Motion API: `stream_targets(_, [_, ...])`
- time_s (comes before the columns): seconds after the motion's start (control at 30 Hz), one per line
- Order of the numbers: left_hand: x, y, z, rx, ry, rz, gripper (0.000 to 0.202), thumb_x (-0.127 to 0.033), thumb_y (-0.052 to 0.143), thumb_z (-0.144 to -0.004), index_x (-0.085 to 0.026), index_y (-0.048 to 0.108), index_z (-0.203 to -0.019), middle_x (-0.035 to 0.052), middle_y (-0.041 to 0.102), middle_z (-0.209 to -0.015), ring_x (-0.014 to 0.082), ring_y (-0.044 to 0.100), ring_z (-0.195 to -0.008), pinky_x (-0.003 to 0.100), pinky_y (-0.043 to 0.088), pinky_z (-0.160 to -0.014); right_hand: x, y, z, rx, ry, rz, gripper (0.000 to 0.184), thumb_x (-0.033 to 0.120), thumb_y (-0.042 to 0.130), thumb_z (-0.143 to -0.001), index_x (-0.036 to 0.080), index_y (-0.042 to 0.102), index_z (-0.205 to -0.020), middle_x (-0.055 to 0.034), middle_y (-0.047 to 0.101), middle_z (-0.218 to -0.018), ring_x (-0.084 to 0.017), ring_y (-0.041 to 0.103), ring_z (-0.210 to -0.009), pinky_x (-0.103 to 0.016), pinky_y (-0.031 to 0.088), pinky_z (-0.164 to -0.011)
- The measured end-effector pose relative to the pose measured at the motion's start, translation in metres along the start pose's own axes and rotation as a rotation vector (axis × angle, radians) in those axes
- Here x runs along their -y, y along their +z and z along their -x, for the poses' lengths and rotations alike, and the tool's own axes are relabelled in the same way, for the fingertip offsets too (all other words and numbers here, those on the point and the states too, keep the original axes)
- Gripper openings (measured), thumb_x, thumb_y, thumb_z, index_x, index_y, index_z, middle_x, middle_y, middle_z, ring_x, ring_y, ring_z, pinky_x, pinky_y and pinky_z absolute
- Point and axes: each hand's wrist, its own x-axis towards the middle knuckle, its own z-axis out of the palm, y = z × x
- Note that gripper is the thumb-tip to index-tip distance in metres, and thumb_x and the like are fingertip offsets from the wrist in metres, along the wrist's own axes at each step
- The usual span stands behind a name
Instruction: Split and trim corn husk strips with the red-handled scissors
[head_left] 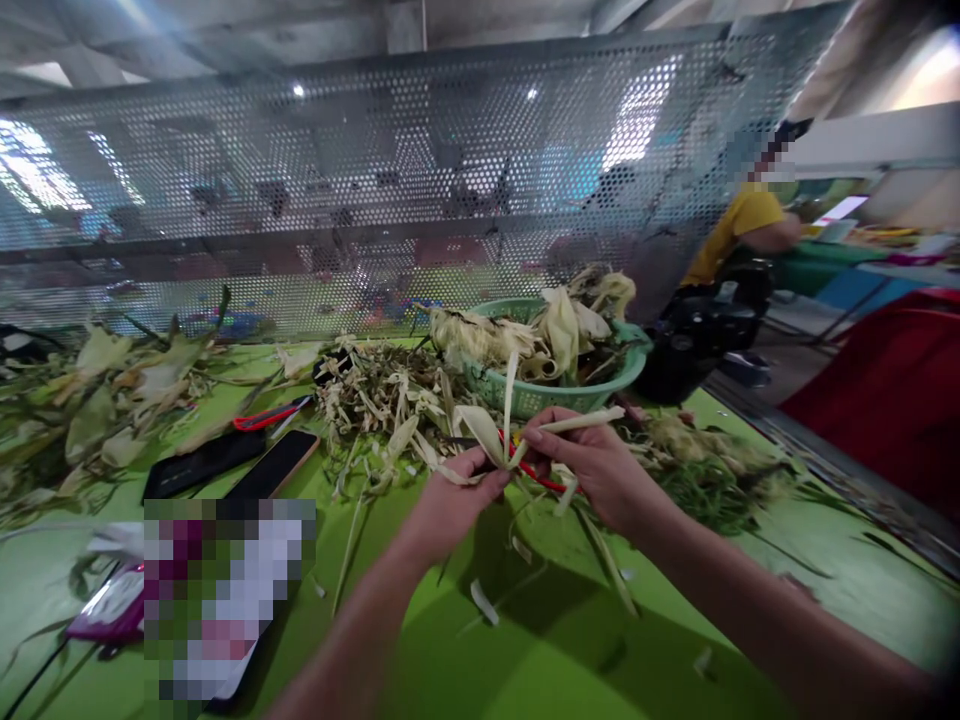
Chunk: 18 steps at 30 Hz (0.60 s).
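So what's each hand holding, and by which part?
Pale leaf strips. Left hand pinches them where they cross; right hand grips one strip near that crossing, its end jutting right.

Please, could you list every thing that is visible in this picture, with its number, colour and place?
pale dried leaf strips: a few, cream, pinched between both hands
green plastic mesh basket: one, green, behind the hands
loose leaf scraps: one heap, cream, left of the basket
flat black phones: two, black, table's left part
red-handled tool: one, red, behind the phones
green table cover: one, bright green, under everything
perforated metal screen: one, grey, behind the table
person in yellow shirt: one, far right
left hand: one, grips the strips
right hand: one, grips the strips
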Motion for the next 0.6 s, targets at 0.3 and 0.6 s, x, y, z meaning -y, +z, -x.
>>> stream_targets(0.3, [0.002,0.005,0.000,-0.086,-0.052,0.156,0.025,-0.032,0.072,-0.070,-0.016,0.072,-0.088,0.0075,0.071,-0.084,0.0180,0.061,-0.080,0.031,0.046,-0.079,-0.017,0.005,-0.002,-0.024,0.134,0.041,0.034,0.045,0.073,-0.069,0.016,0.055,-0.066,0.0050,0.051,-0.050,-0.006,0.038,-0.042,-0.020,0.026,-0.041])
stream_targets(0.6, [0.001,0.006,0.002,-0.123,-0.073,0.391,0.024,-0.028,0.074,-0.069,-0.014,0.071,-0.088,0.0057,0.068,-0.079,0.0088,0.055,-0.062,0.021,0.044,-0.061,-0.033,0.018,0.004,0.083,0.316,-0.247,0.027,0.038,0.075,-0.068,0.014,0.064,-0.074,-0.0018,0.064,-0.062,-0.013,0.057,-0.055,-0.024,0.045,-0.055])
